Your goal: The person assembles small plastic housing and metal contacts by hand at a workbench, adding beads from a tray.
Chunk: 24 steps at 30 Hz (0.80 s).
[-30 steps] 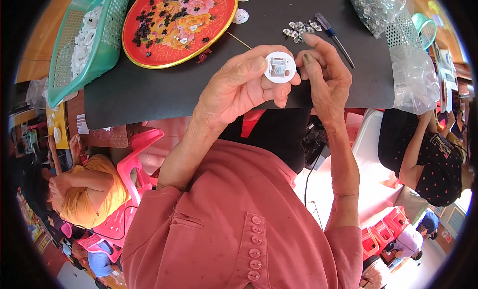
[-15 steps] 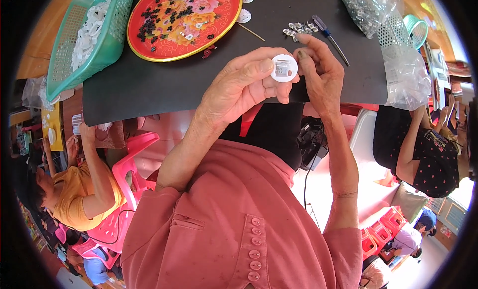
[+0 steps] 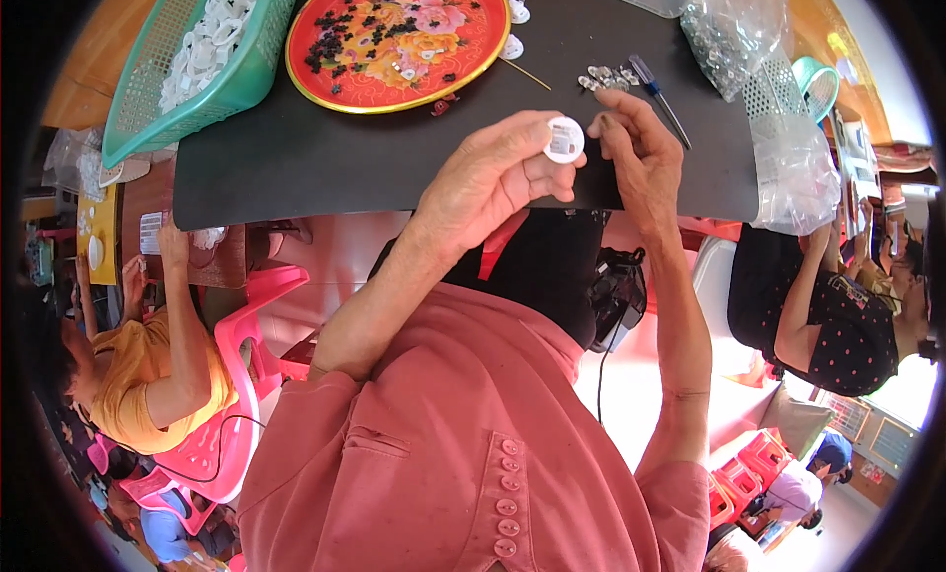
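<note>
My left hand [image 3: 498, 168] pinches a small round white plastic piece [image 3: 565, 140] between thumb and fingers. A rectangular recess shows on its upturned face. Just to the right, my right hand [image 3: 642, 163] is closed, with thumb and fingertips drawn together near the piece's edge but apart from it. Whatever those fingertips hold, if anything, is too small to make out. Beyond this hand lies a little pile of clear plastic bits [image 3: 606, 77] beside a pen-like tool [image 3: 660, 101] with a dark blue handle and a metal shaft.
A red floral tray [image 3: 302, 42] with small black parts stands at the far left, beside a green basket [image 3: 158, 143] of white pieces. Two white round parts [image 3: 511, 47] and a thin stick [image 3: 528, 74] lie nearby. Clear bags [image 3: 793, 168] sit right. Co-workers sit on both sides.
The view has shifted slightly, so the table things appear a little farther right. My right hand's fingertips have drawn slightly away from the white piece, which my left hand still holds.
</note>
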Each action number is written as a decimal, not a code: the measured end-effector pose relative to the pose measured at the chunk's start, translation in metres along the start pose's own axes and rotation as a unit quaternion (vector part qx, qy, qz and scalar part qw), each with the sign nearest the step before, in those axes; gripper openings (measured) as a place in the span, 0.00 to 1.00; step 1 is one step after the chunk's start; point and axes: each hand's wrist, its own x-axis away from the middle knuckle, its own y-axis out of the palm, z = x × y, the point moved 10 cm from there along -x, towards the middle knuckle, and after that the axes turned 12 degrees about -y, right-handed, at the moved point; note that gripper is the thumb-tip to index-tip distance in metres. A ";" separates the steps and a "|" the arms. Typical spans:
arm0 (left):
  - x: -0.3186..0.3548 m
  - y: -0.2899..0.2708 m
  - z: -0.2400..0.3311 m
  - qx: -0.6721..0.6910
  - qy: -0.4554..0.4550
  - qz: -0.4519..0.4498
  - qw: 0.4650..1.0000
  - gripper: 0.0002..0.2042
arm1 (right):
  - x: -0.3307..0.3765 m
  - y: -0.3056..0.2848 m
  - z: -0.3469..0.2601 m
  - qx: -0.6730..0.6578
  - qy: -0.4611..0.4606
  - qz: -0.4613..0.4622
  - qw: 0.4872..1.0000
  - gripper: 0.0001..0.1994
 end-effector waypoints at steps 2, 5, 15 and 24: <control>-0.001 -0.003 -0.002 0.005 0.000 0.018 1.000 0.17 | -0.007 0.000 -0.001 -0.013 -0.006 -0.010 1.000 0.11; -0.002 -0.002 -0.003 -0.001 -0.010 0.017 1.000 0.17 | -0.026 0.006 -0.007 -0.008 -0.009 -0.020 1.000 0.08; -0.001 0.012 -0.019 0.020 -0.064 -0.003 0.998 0.13 | -0.102 0.087 -0.051 0.109 -0.194 -0.190 0.956 0.08; -0.001 0.011 0.001 0.024 -0.061 0.002 0.998 0.13 | -0.128 0.157 -0.053 0.199 -0.351 -0.316 0.859 0.08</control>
